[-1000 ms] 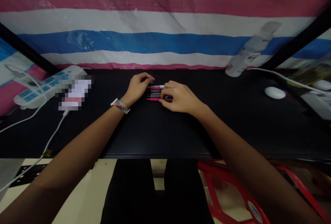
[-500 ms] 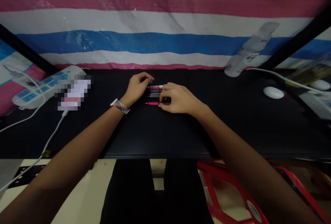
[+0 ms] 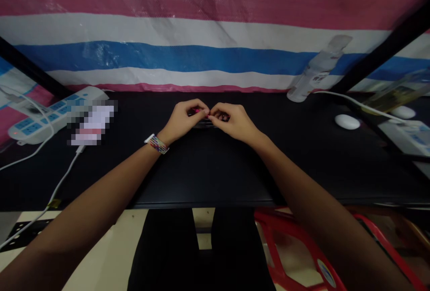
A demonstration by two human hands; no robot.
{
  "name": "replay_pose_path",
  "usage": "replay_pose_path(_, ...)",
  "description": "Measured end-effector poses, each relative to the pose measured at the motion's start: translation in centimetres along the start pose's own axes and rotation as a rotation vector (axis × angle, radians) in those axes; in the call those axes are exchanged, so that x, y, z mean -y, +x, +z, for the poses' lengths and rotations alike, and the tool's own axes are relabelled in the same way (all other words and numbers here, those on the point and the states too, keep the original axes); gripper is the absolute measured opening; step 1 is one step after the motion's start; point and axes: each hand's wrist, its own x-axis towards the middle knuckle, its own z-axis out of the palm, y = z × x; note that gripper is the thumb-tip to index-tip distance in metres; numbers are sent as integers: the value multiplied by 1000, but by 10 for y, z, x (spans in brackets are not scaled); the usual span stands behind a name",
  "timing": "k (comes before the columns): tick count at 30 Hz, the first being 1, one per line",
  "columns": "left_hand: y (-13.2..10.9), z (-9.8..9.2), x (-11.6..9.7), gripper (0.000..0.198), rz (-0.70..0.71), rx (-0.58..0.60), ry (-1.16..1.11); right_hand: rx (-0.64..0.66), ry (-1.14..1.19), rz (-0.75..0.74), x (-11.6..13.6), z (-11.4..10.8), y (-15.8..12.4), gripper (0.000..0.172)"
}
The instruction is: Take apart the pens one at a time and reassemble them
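Both hands meet near the back middle of the black table (image 3: 208,174). My left hand (image 3: 188,118), with a patterned band on its wrist, pinches a pink pen (image 3: 197,110) between thumb and fingers. Opposite it, my right hand (image 3: 230,120) has its thumb and fingertips closed at the pen's right part, fingertips nearly touching those of the left. Under the hands lie several dark and grey pens (image 3: 204,123), mostly covered by the fingers.
At the left are a white power strip (image 3: 57,114) and a blurred phone (image 3: 92,125) on a cable. A clear bottle (image 3: 311,76), a white mouse (image 3: 347,122) and a white box (image 3: 408,136) stand right. A red stool (image 3: 285,255) is below.
My right hand has shifted up and its fingertips now meet the left hand's. My left hand, earlier resting beside the pens with loose fingers, has closed on a pink pen.
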Motion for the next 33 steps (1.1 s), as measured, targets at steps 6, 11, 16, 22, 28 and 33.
replay_pose_path(6, 3, 1, 0, 18, -35, -108, 18, -189, 105, 153, -12, -1, 6, 24)
replay_pose_path(11, 6, -1, 4, 14, -58, -188, 13, -264, 527, 372, -23, -10, 11, 26)
replay_pose_path(16, 6, 0, 8, 17, -75, -180, -22, -275, 691, 410, -28, -12, 9, 26)
replay_pose_path(22, 6, -2, 4, 12, -66, -149, 6, -279, 681, 418, -31, -10, 10, 21)
replay_pose_path(28, 6, 0, 11, 26, -92, -171, -46, -241, 666, 358, -27, -9, 10, 22)
replay_pose_path(33, 8, 0, 18, 32, -151, -163, -103, -255, 652, 354, -28, -7, 10, 25)
